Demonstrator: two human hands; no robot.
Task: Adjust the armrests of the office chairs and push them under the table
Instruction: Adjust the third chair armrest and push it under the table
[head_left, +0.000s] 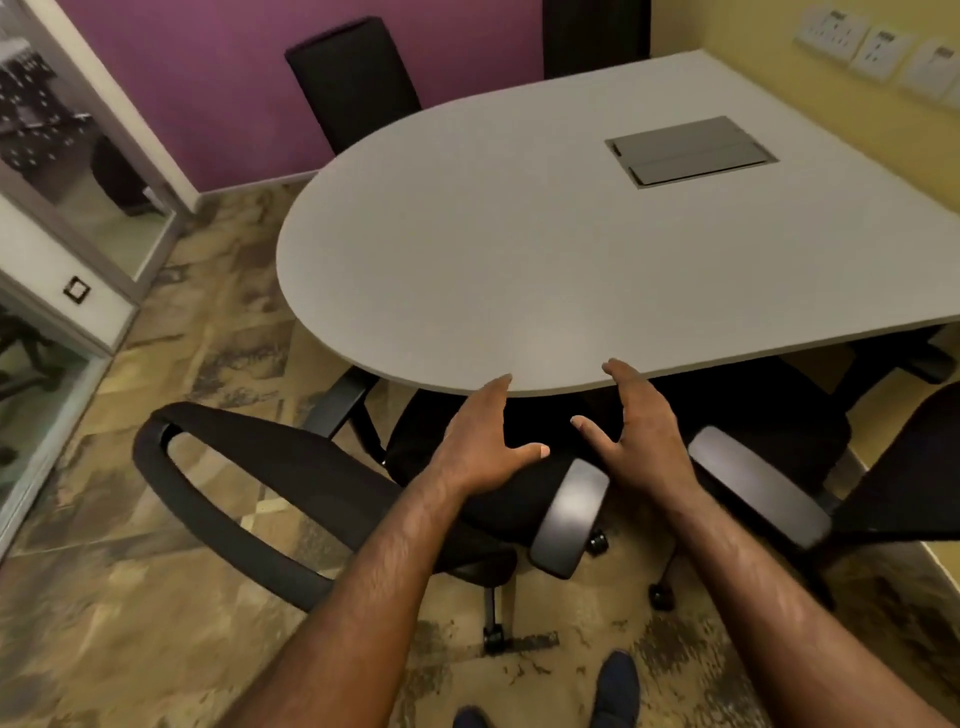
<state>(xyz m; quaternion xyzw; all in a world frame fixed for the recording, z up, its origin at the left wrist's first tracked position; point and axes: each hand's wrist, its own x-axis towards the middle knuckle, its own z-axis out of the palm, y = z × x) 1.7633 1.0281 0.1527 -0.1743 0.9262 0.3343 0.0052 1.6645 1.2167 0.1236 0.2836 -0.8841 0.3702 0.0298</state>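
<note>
Both my left hand (480, 447) and right hand (641, 441) are spread open, empty, just before the rounded grey table (519, 249). Risk: the grey padded armrest (571, 517) of the black mesh office chair (291, 483) probably jams against the table edge if too high.

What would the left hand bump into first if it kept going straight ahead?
Probably the table edge: the left hand points its fingers right at it, though depth is unclear and it might slip underneath.

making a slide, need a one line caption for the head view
Both open hands, left and right, reach over a black office chair beside the grey table.
</note>
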